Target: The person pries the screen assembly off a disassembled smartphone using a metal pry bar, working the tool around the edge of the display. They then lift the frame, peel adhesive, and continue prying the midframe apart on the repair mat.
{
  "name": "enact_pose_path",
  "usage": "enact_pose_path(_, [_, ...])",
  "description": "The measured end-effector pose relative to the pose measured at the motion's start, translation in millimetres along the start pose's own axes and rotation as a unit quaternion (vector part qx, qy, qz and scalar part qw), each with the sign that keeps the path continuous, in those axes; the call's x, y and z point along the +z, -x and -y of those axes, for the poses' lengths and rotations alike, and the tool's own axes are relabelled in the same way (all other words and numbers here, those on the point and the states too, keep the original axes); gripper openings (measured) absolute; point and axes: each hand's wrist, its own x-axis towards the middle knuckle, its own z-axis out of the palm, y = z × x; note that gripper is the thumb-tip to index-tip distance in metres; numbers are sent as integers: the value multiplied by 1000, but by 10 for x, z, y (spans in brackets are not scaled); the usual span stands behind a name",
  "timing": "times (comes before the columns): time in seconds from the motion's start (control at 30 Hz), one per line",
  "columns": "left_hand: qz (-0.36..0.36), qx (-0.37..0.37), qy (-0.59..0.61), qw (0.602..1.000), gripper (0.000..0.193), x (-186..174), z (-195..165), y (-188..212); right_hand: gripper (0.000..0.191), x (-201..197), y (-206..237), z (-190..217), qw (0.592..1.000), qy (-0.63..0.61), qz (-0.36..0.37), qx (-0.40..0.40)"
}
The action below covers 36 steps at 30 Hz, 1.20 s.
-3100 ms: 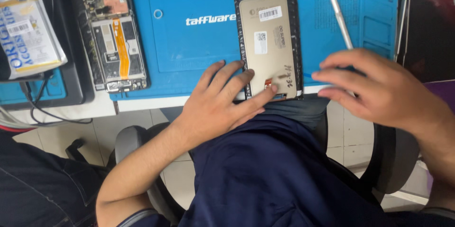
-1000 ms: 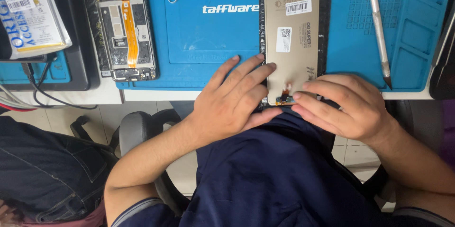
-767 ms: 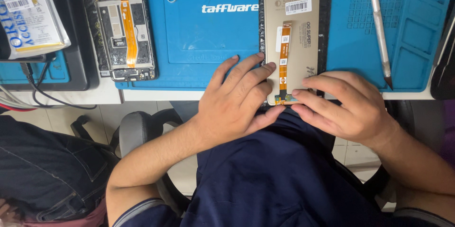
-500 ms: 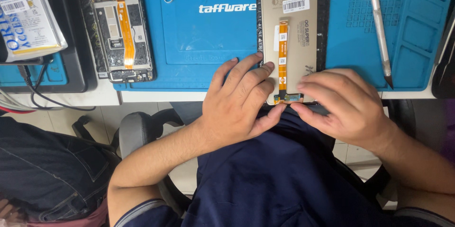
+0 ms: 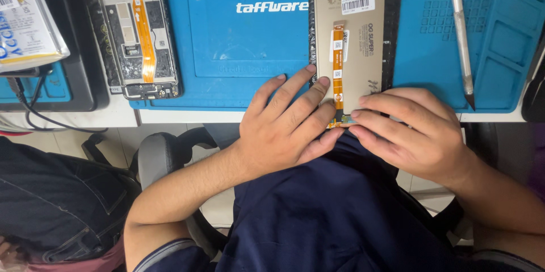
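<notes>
My left hand [image 5: 284, 127] lies flat, fingers spread, pinning the phone screen panel [image 5: 352, 50] face-down on the blue mat [image 5: 250, 39]. My right hand [image 5: 411, 133] pinches the orange ribbon cable [image 5: 338, 67] at the panel's near end; I should press gently, without creasing it.

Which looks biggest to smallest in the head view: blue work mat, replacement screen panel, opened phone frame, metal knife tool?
1. blue work mat
2. replacement screen panel and opened phone frame: too alike to rank
3. metal knife tool
</notes>
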Motion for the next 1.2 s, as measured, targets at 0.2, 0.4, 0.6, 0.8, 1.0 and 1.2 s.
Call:
enact_pose_path(0.2, [-2,-6,-2,1000,30,24,17,4,26,26,-12,-20,1000,-5,-5,5])
enact_pose_path(0.4, [10,-16,19,1000,25,15,13,10,25,46,-10,-41,1000,-8,-6,5])
enact_pose_path(0.6, [20,-23,16,999,28,23,4,21,26,56,-6,-45,1000,-7,-1,7])
enact_pose_path(0.8, [19,-28,9,999,32,33,4,5,26,48,-14,-49,1000,-10,-1,10])
enact_pose_path(1.0, [16,-30,11,999,38,28,10,1,27,46,-15,-41,1000,-13,-3,18])
enact_pose_path(1.2, [19,-32,15,999,39,18,5,2,28,46,-15,-26,1000,-11,-3,23])
